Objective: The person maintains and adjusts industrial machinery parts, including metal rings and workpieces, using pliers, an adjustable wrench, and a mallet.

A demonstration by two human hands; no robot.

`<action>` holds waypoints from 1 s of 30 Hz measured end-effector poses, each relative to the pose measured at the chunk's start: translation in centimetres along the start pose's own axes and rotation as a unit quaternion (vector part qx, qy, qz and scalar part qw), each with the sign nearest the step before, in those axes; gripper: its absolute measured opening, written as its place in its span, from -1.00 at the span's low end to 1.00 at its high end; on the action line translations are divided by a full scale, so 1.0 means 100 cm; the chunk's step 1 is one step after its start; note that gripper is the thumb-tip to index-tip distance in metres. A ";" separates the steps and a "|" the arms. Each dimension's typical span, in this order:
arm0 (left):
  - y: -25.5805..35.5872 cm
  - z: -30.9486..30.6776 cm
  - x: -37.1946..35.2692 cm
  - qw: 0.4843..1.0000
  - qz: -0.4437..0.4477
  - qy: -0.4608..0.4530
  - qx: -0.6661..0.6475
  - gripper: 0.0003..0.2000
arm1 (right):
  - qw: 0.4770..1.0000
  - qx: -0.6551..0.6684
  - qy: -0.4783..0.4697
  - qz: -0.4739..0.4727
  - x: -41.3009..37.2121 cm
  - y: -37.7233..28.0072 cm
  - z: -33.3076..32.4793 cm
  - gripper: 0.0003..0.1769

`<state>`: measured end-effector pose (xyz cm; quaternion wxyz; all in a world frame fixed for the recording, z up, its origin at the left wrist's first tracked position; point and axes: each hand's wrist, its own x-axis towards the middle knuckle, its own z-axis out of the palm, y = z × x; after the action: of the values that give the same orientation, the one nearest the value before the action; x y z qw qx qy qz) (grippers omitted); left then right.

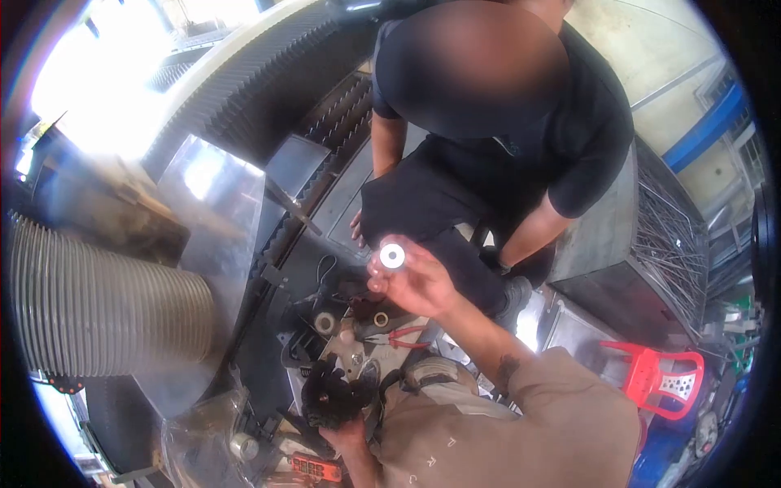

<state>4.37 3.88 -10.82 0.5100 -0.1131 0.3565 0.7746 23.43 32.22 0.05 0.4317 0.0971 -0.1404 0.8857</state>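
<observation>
My right hand [416,281] is raised in front of me, its fingers closed round a small white ring [392,256] with a round hole in the middle. Low at my left side, my left hand [348,433] is closed on a dark, rough-edged black part [332,396] that hides most of its fingers. Pliers [404,335] with red handles lie just beyond the black part, among small metal pieces. Near them are a brass-coloured ring [380,320] and a thicker pale ring [325,323].
A person in black [504,163] sits facing me. To the left are a wide ribbed hose [114,301] and sheet metal [203,195]. On the right stand a metal bin [606,297] of thin rods and a red plastic chair [667,378]. An orange-red remote [316,468] lies at the bottom.
</observation>
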 end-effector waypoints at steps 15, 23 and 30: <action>-0.003 0.010 -0.007 1.000 0.004 -0.021 0.018 -0.49 | 0.854 -0.481 0.011 -0.198 -0.001 0.003 0.029 -0.51; -0.002 0.024 -0.009 0.999 -0.001 -0.048 -0.004 -0.48 | 0.870 -0.463 0.009 -0.169 -0.003 0.002 0.027 -0.53; 0.002 0.015 -0.011 0.997 0.020 -0.049 -0.058 -0.51 | 0.819 -0.546 0.176 0.032 -0.012 0.015 -0.035 -0.67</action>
<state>4.97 4.08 -9.06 0.5040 -0.0970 0.2879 0.8085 22.83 31.58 -3.83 0.4028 -0.3162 -0.5257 0.6793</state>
